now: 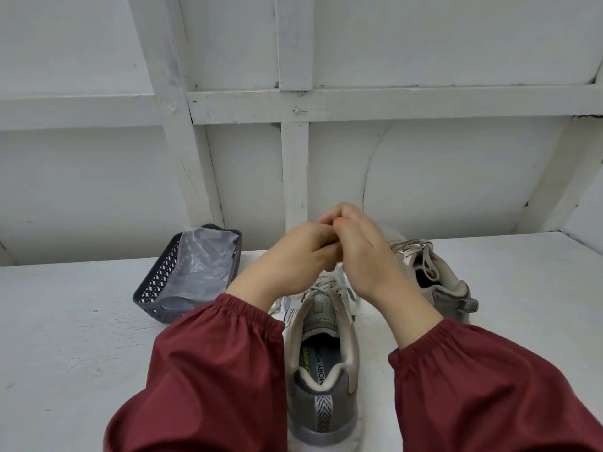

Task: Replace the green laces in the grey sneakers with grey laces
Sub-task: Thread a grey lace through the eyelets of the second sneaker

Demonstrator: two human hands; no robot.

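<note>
Nearest, flanked by dark red sleeves (pixel 212 370), a grey sneaker (pixel 321 370) on the white table (pixel 81 337), heel toward the viewer, pale grey lace (pixel 321 285) at its throat. Just above that, left hand (pixel 293 256) and right hand (pixel 362 252) pressed together, fingers curled inward; anything pinched between them hidden, impossible to tell. Farther right, second sneaker (pixel 437 282), laced in pale grey. Farther left, dark basket (pixel 156 282) holding a clear plastic bag (pixel 202 259).
</note>
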